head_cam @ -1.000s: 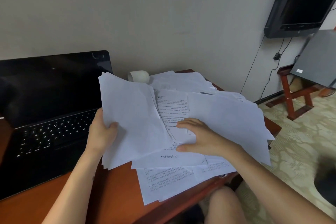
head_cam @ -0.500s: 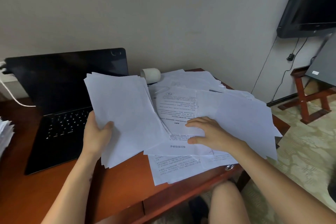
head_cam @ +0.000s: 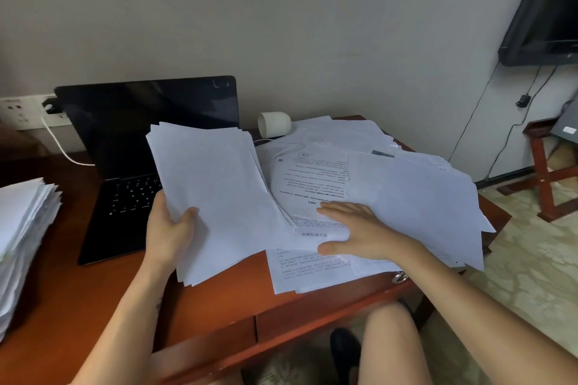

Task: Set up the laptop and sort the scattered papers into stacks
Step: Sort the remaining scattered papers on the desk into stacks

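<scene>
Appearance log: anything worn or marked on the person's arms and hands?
The left hand and right hand are bare: no gloves, rings or watch visible. The right forearm and left forearm are bare to the frame edge, with no sleeves in view. The left one carries a small dark mark, too small to identify.

**Set open, half sorted**

The slim black laptop (head_cam: pixel 131 147) stands open at the rear left, screen dark. A sheaf of blank white sheets (head_cam: pixel 215 197) is held tilted, overlapping its right edge. Loose white printed papers (head_cam: pixel 406 191) sprawl overlapping to the right; a tall white paper stack (head_cam: pixel 22 237) sits far left.
</scene>
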